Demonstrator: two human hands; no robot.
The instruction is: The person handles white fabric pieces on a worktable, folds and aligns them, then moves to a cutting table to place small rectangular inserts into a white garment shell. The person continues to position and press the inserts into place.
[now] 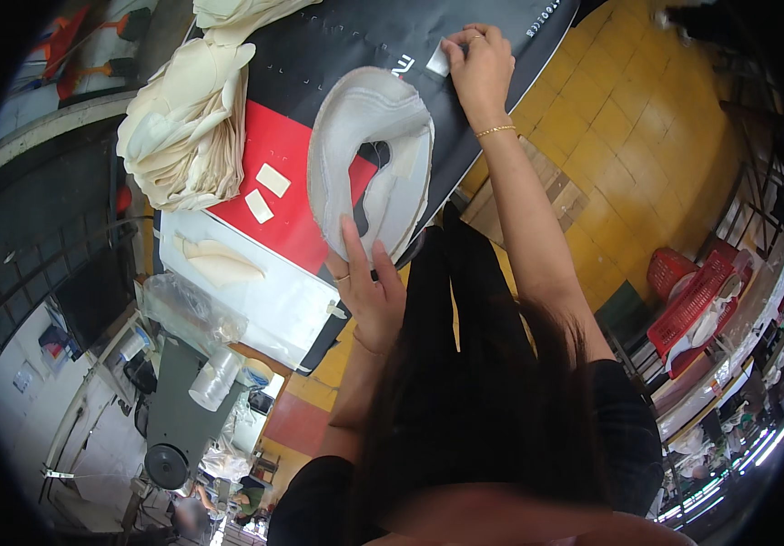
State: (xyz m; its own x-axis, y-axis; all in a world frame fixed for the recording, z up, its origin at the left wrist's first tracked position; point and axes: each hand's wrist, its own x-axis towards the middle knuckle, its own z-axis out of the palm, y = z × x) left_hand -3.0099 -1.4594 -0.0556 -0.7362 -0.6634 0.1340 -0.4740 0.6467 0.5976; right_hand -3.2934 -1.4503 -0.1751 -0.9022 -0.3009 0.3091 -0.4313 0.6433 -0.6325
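An oval, grey-white stitched fabric piece [330, 155] with a hole through its middle lies tilted across the red and black covering [269, 132]. My left hand [372, 296] grips its near edge, with fingers over the inner side. Farther off to the right, my right hand [483, 68] has its fingertips closed on the edge of a small silvery-white rectangular piece [438, 61], low over the black part of the covering. Two cream rectangular pieces [273, 179] rest on the red part, left of the oval fabric piece.
A thick stack of cream fabric pieces [187, 127] stands at the left, with more behind it. One loose cream piece [219, 262] lies on the white tabletop [264, 309]. A sewing machine [182, 382] with a thread cone is at the lower left. Red baskets [701, 296] stand right, beyond yellow floor tiles.
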